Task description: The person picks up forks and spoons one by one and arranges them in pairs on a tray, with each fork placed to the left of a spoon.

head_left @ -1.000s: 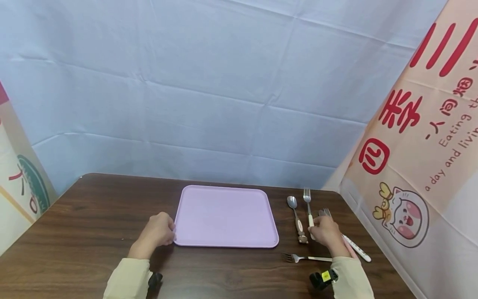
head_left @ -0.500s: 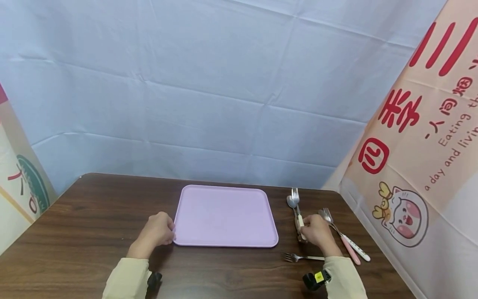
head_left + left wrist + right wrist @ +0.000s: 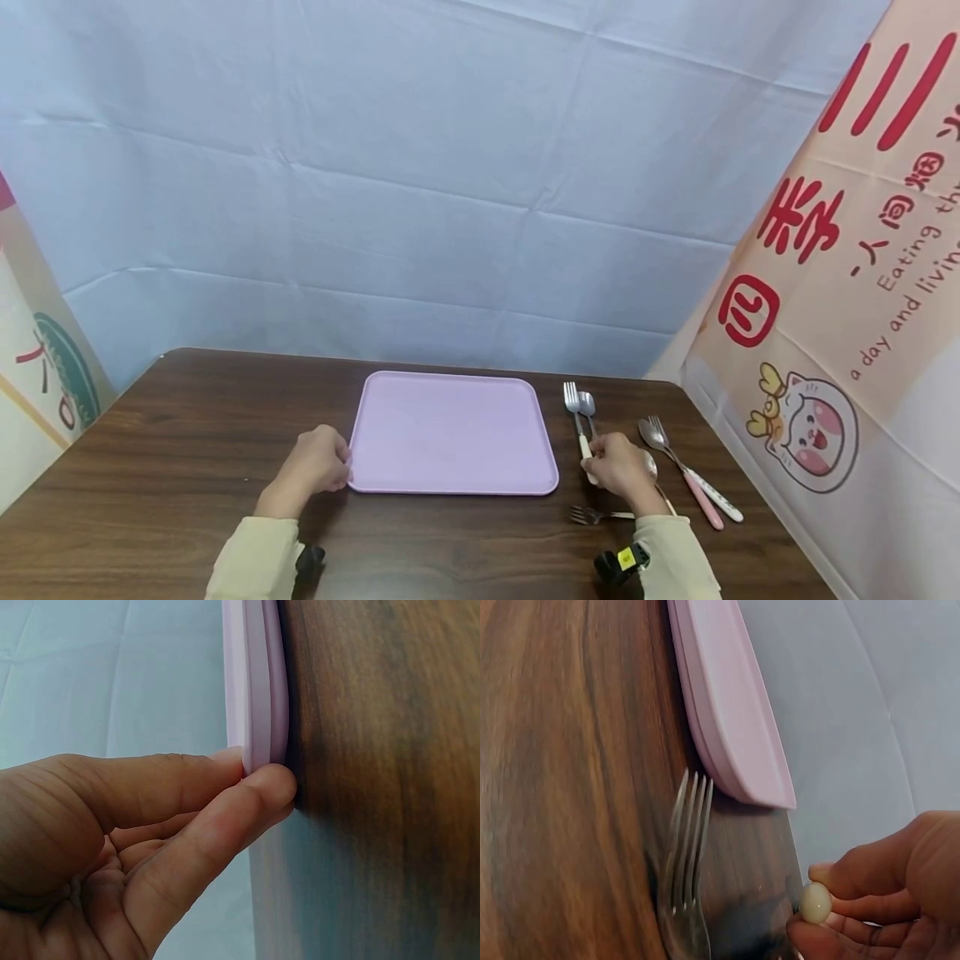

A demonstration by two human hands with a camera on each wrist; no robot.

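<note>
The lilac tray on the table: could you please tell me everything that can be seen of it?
The lilac tray is a shallow rectangle with rounded corners and a raised rim, smooth and plastic-looking. It lies face up on the dark wood-look table, its long sides running left to right. The left hand pinches the rim at its near left corner. Its underside is hidden.

Three forks: a held fork [image 3: 573, 400] in the right hand [image 3: 621, 468], a near fork [image 3: 588, 516] on that hand's near side, an outer fork [image 3: 657, 427] off to its right. Three spoons: a far spoon [image 3: 587, 405] beyond its fingers, a half-hidden spoon [image 3: 650, 465] right beside it, an outer spoon [image 3: 649, 433] farther right. One tray [image 3: 453, 433], between both hands.
</note>
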